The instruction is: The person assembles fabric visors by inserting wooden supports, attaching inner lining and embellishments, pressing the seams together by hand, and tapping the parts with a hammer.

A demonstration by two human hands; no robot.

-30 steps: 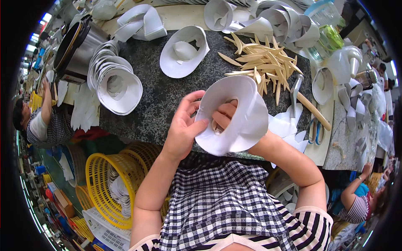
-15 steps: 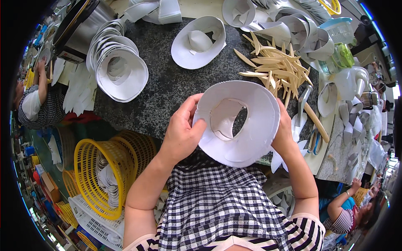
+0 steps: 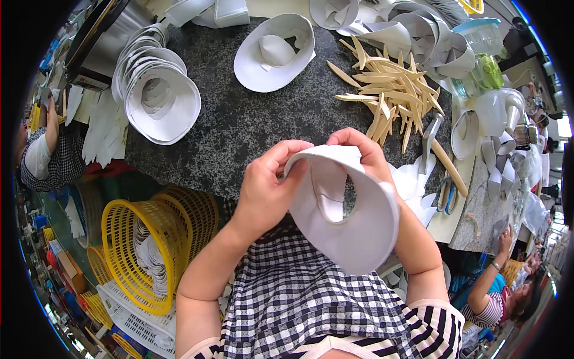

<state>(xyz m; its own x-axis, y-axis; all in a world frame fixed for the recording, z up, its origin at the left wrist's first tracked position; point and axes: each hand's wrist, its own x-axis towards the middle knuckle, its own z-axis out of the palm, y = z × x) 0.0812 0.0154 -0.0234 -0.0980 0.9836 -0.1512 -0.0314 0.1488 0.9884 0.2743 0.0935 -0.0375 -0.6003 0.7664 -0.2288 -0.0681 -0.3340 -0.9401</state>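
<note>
Pinched between both hands, the grip of the left hand (image 3: pixel 263 194) and that of the right hand (image 3: pixel 366 154) close on the upper edge of one white flared collar (image 3: pixel 373 239). It hangs tilted above the near edge of the bench (image 3: pixel 215 134), in front of the checked apron (image 3: pixel 287 284), its broad, smooth brim curving around an oval opening.

At far left stands a shiny steel pot (image 3: pixel 122 39), its contents hidden. Beside it, similar flared pieces nest in a leaning stack (image 3: pixel 179 122). Below, a yellow slatted plastic basket (image 3: pixel 109 230) lies tipped, with thin white pieces (image 3: pixel 152 263) layered inside. On the speckled dark bench top, a white hat-shaped piece (image 3: pixel 248 66) with an oval brim lies beyond the hands. Rightward come a heap of pale, pointed wooden slivers (image 3: pixel 388 84), a tool with a rounded wooden handle (image 3: pixel 449 167), and blue-handled scissors (image 3: pixel 452 200). Behind them sits a clear tub with a light-blue rim (image 3: pixel 481 29); what it holds is unclear.

Half a second ago the collar faced upward with a hand at each side; now the hands are closer together at its far edge, and the brim slopes toward the apron.
</note>
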